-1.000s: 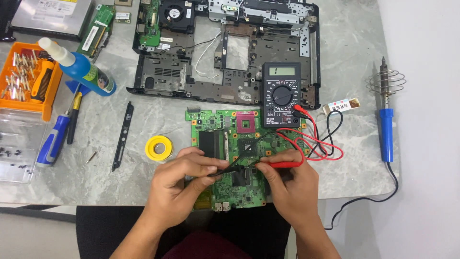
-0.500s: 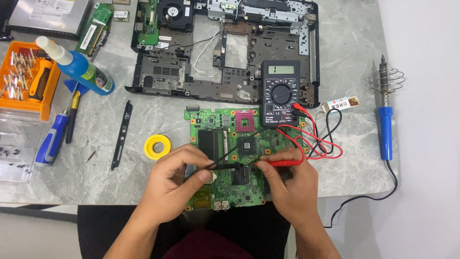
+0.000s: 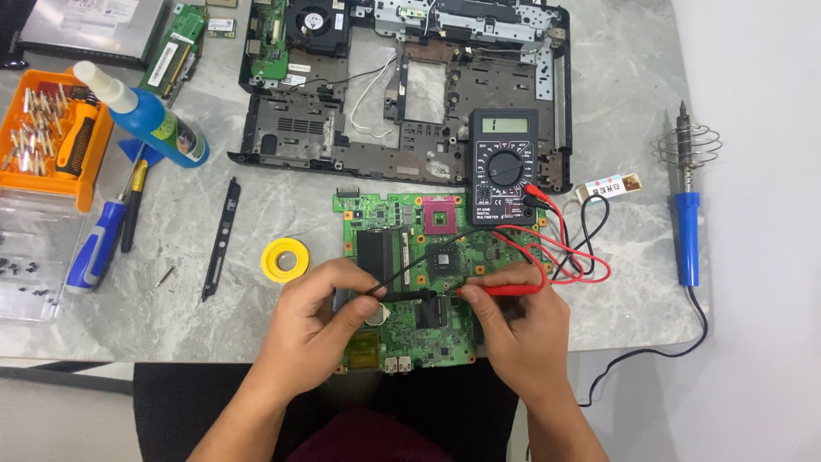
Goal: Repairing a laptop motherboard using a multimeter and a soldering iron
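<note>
Green circuit board (image 3: 410, 282) is lying in the lower centre of the frame, and both hands are working on it. The left hand (image 3: 329, 321) is pinching the black probe (image 3: 402, 295); the right hand (image 3: 513, 321) is pinching the red probe (image 3: 500, 291). The board is looking stiff, light and fragile, so its bare edges are seeming the safest hold. The hands are hiding its lower corners, and the probe tips are too small to make out.

The left hand (image 3: 329, 316) pinches a black probe (image 3: 409, 295) and the right hand (image 3: 517, 321) a red probe (image 3: 500, 290), tips nearly meeting over the green circuit board (image 3: 402, 248). A black multimeter (image 3: 503, 167) rests on the board's far corner.
</note>
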